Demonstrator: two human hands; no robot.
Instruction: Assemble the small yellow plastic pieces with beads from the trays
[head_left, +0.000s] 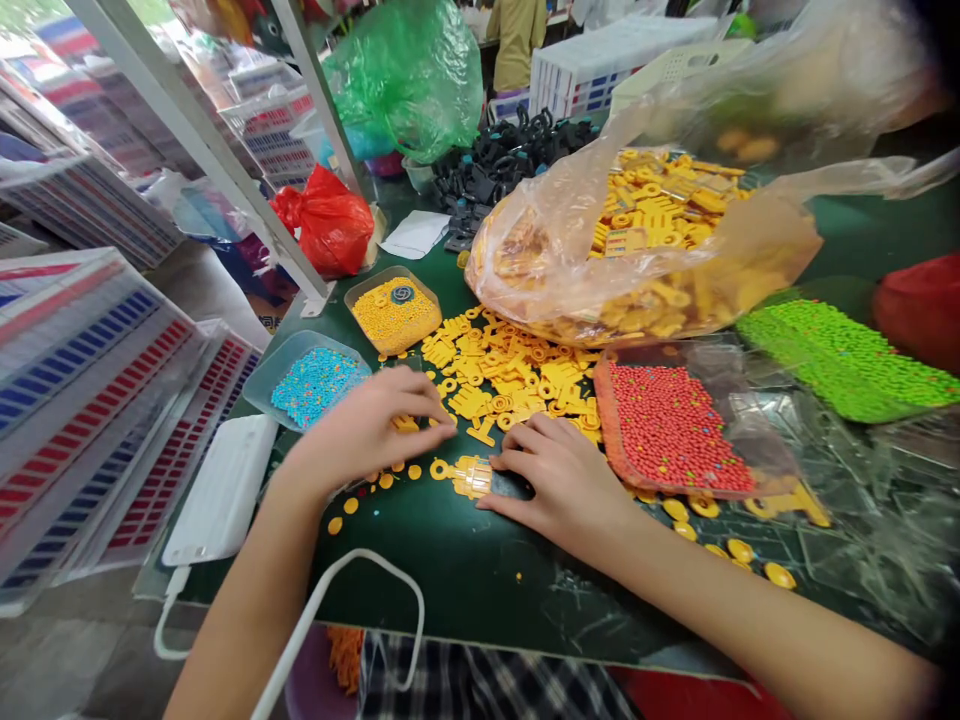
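Yellow plastic frame [472, 475] lies flat on the green worktop [465, 580], just below the loose pile of yellow parts [510, 375]. Right hand [559, 480] pins its right edge with fingertips, not closed around it; left hand [371, 430] is spread flat just left of it, fingertips over small yellow rings [405, 425], gripping nothing I can make out. Keep frame pinned flat, bring one ring at a time, avoid nudging the red bead tray [675, 430] right of it.

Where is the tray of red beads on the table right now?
In the head view, the tray of red beads lies right of centre on the green table, just beyond the right hand, beside the loose yellow parts.
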